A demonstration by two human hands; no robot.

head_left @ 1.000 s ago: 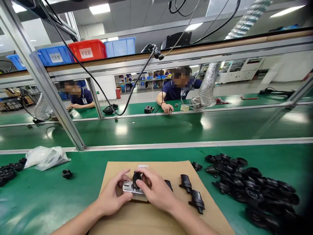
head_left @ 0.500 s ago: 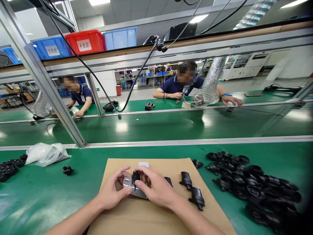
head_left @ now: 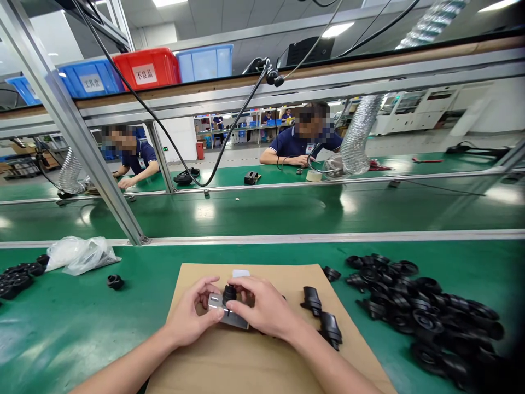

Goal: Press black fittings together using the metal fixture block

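Note:
On the brown cardboard sheet (head_left: 262,361) my left hand (head_left: 189,316) grips the left end of a small silver metal block (head_left: 233,319). My right hand (head_left: 261,306) pinches a small black round part (head_left: 228,294) that sits on top of the block. Both hands are closed around these pieces at the middle of the sheet. Two black curved plastic parts (head_left: 320,317) lie on the cardboard just right of my right hand.
A heap of several black round parts (head_left: 422,312) lies on the green belt at right. At left are a crumpled plastic bag (head_left: 80,254), one loose black part (head_left: 115,282) and more black parts (head_left: 18,273). A slanted aluminium post (head_left: 82,137) rises left. Two people work across the conveyor.
My hands and the block stay almost in place; the view has shifted slightly. The person opposite has drawn back the arm that reached out to the right.

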